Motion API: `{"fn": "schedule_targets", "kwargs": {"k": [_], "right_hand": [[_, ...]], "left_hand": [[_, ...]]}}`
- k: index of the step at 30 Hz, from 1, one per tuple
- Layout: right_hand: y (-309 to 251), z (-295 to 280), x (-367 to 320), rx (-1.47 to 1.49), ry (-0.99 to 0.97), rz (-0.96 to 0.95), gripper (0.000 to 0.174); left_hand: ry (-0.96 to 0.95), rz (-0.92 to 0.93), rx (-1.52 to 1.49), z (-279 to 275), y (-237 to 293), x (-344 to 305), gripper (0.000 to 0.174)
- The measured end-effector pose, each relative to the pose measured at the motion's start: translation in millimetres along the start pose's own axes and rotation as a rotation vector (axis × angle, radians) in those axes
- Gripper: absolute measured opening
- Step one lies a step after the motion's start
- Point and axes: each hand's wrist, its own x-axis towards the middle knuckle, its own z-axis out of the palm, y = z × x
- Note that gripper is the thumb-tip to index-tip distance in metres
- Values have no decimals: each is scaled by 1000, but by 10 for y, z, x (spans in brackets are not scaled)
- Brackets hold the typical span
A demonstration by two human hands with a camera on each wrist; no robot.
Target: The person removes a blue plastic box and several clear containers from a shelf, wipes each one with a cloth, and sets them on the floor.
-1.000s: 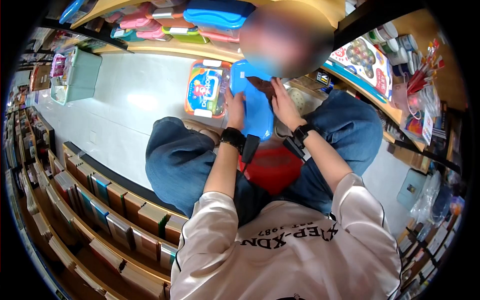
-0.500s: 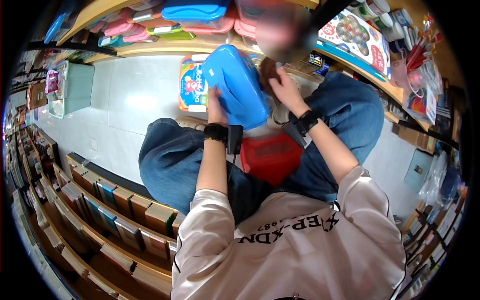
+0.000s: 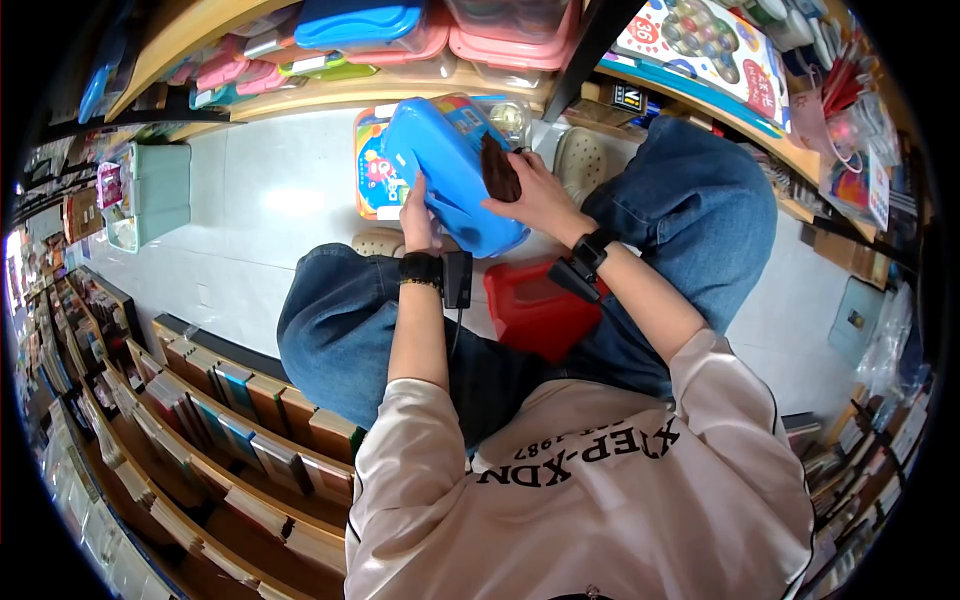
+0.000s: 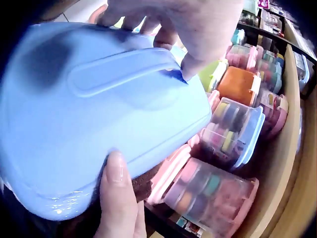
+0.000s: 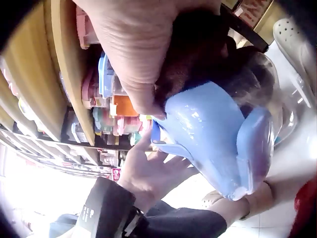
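A clear storage box with a blue lid (image 3: 410, 125) is tilted in front of the person, above the floor. The left hand (image 3: 420, 218) grips the folding handle (image 4: 119, 72) on the lid, its fingers and thumb curled at one end. In the right hand (image 3: 548, 200) is a dark brown cloth (image 3: 497, 170), held against the box's far side. The right thumb (image 4: 117, 173) rests on the lid near its edge. Part of the cloth is hidden under the right hand in the right wrist view.
A colourful lidded box (image 3: 372, 180) stands on the floor just behind the blue one. A red container (image 3: 535, 310) lies between the person's legs. Shelves hold several craft boxes (image 3: 360, 25) ahead and a paint set (image 3: 700, 50) to the right. Bookshelves (image 3: 240, 400) run along the left.
The box, flatter before, has been tilted up by the left hand, now at its handle. The right hand swung off to the right with the cloth, then came back against the box.
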Motion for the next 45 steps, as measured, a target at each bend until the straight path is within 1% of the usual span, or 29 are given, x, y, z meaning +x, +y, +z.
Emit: {"fn": "schedule_targets", "kwargs": {"k": [1, 4, 6, 10, 12, 13, 15, 16, 18, 19, 20, 21, 22, 23, 24, 25, 27, 31, 35, 37, 40, 42, 43, 45], "right_hand": [[10, 11, 1, -7, 22, -36, 85], [17, 46, -9, 22, 46, -50, 82], [60, 80, -7, 51, 73, -50, 81], [146, 124, 4, 123, 101, -68, 81], [170, 134, 22, 135, 124, -80, 81], [181, 140, 23, 149, 146, -87, 81], [178, 115, 16, 185, 128, -73, 81], [177, 95, 22, 222, 113, -53, 81], [234, 130, 42, 270, 124, -74, 80], [257, 135, 34, 322, 76, -23, 78], [284, 138, 21, 373, 27, 28, 77], [269, 125, -32, 403, -48, 74, 76], [289, 163, -78, 396, -50, 70, 76], [332, 239, -123, 372, -70, 104, 76], [384, 325, -149, 348, -90, 138, 76], [422, 399, -154, 432, -88, 148, 77], [486, 459, -123, 432, -98, 156, 78], [426, 366, -120, 454, -136, 161, 80], [506, 435, -54, 423, -129, 165, 80], [556, 442, -18, 453, -196, 169, 79], [616, 489, -22, 481, -163, 140, 79], [666, 538, -19, 478, -143, 136, 78], [700, 562, -10, 478, -124, 132, 78], [735, 590, -1, 489, -127, 136, 77]], "left_hand": [[-1, -1, 7, 4, 8, -6, 56], [-2, -10, -14, 42, 51, -37, 58], [59, 31, -27, 97, 97, -67, 45], [78, 70, 71, 133, 131, -89, 45], [-38, 122, 142, 60, 57, -24, 53], [-34, 125, 139, 56, 16, -12, 53], [106, 268, 213, 96, -82, 4, 50], [112, 272, 208, 46, -179, 103, 50], [158, 552, 382, 28, -280, 217, 49], [163, 598, 389, 55, -294, 223, 57], [169, 601, 382, 78, -303, 230, 57], [212, 723, 563, 102, -304, 240, 60], [253, 841, 746, 159, -258, 208, 63], [216, 857, 877, 191, -220, 157, 70], [220, 857, 869, 202, -219, 146, 70], [257, 883, 963, 205, -221, 146, 71], [310, 895, 1093, 218, -240, 139, 74], [364, 899, 1140, 271, -235, 129, 73], [340, 827, 1109, 272, -188, 107, 75], [320, 803, 1081, 251, -198, 125, 76], [291, 840, 1062, 237, -206, 105, 74], [323, 1003, 1106, 213, -244, 34, 67], [323, 1006, 1103, 229, -274, 3, 67], [382, 1059, 1357, 268, -360, -34, 61]]}}
